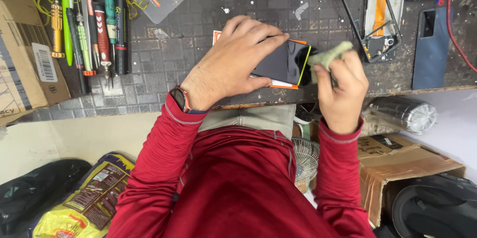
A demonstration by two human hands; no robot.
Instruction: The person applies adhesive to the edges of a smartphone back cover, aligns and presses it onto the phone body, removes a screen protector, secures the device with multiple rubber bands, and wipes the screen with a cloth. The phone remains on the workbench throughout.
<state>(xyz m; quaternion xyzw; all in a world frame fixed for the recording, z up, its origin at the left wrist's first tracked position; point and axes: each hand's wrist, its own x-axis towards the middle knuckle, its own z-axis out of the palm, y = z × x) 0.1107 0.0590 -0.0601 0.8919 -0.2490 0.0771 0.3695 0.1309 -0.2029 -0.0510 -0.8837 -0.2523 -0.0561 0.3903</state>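
Observation:
A black smartphone (284, 63) with a yellow-green edge lies near the front edge of the dark workbench (198, 44), on top of an orange and white card (283, 85). My left hand (233, 64) presses down on the phone, fingers spread over its top. My right hand (343, 91) pinches a small pale green cloth (327, 56) whose free end touches the phone's right end. Both arms wear red sleeves, and a watch (180, 97) sits on my left wrist.
A row of screwdrivers and tools (94, 29) lies at the bench's left, beside a cardboard box (27, 59). A disassembled phone frame (377, 11) and a blue phone back (431, 46) lie at right. Boxes, bags and a small fan sit on the floor below.

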